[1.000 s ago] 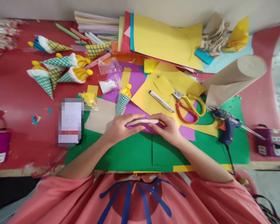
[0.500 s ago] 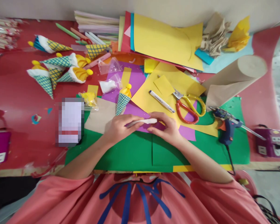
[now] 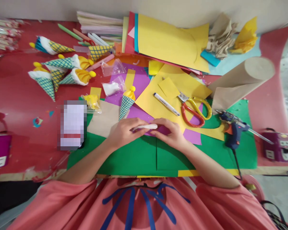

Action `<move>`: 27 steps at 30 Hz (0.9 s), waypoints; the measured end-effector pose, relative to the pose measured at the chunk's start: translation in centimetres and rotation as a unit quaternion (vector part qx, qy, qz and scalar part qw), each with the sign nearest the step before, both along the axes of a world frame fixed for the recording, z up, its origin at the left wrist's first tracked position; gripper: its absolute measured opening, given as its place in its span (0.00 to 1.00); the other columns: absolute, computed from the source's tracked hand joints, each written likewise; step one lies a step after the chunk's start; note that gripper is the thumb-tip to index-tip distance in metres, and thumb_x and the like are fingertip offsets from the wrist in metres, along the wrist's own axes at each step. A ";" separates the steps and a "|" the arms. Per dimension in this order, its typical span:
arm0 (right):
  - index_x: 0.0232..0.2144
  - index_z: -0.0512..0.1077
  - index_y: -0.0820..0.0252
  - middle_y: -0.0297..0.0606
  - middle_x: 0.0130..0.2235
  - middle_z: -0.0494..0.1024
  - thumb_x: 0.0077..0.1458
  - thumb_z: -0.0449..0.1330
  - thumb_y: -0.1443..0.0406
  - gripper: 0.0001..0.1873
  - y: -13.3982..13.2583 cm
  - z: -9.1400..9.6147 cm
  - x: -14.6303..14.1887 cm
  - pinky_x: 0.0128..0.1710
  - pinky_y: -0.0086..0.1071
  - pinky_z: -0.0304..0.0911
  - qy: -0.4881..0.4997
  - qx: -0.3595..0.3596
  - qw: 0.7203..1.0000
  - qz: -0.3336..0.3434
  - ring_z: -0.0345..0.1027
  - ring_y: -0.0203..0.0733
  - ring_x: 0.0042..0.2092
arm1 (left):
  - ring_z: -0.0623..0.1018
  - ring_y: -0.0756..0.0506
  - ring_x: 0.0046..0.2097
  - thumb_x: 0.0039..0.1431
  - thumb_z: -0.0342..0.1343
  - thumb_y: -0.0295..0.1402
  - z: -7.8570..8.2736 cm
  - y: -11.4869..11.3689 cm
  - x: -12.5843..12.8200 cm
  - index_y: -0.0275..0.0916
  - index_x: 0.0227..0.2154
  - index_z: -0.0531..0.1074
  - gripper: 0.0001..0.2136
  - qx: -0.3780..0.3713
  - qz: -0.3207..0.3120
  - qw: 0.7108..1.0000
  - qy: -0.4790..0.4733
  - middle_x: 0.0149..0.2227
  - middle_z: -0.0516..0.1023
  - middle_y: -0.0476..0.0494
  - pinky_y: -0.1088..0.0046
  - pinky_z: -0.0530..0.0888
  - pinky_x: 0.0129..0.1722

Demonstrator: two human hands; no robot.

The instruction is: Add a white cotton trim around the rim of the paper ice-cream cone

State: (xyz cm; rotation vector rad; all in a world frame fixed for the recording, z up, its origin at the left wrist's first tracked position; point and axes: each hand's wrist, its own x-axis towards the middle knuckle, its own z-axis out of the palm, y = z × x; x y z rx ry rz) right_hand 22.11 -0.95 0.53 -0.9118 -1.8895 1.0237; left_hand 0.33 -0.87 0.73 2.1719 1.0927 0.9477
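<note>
A soft white strip that looks like modelling clay [image 3: 146, 126] is held level over the purple sheet. My left hand [image 3: 127, 131] pinches it between thumb and fingers, and its left end is hidden there. At the other end, my right hand [image 3: 170, 131] has its thumb and fingertips closed about the tip. Just beyond my left hand lies a paper cone [image 3: 127, 103] with a blue grid pattern and a yellow top. An opened bag with white clay [image 3: 111, 88] rests further back.
Scissors [image 3: 193, 110] and a marker [image 3: 166, 104] lie on yellow sheets. To the right are a glue gun [image 3: 235, 131] and a roll of brown paper [image 3: 242, 78]. A phone-like blurred object [image 3: 73, 124] sits at left, with several finished cones [image 3: 74, 76] behind it.
My right hand has moved left and its fingers have closed in on the strip's free end. The strip has shifted slightly left; my left hand keeps its pinch.
</note>
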 end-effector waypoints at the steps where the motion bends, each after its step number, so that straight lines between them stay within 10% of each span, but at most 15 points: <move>1: 0.46 0.74 0.57 0.41 0.40 0.83 0.62 0.62 0.60 0.11 0.0 0.0 0.0 0.39 0.30 0.74 0.005 0.005 1.000 0.005 0.79 0.40 0.39 | 0.79 0.53 0.29 0.63 0.59 0.37 0.1 0.0 0.0 0.39 0.39 0.78 0.08 0.004 -0.002 1.000 -0.001 0.31 0.83 0.49 0.81 0.73 0.32; 27: 0.45 0.74 0.57 0.40 0.38 0.83 0.63 0.60 0.60 0.11 0.0 -0.2 0.0 0.37 0.30 0.74 0.005 -0.016 1.000 -0.016 0.78 0.38 0.35 | 0.82 0.51 0.32 0.61 0.61 0.34 -0.2 -0.1 0.1 0.40 0.43 0.77 0.09 0.071 0.016 0.997 0.004 0.36 0.85 0.47 0.79 0.75 0.37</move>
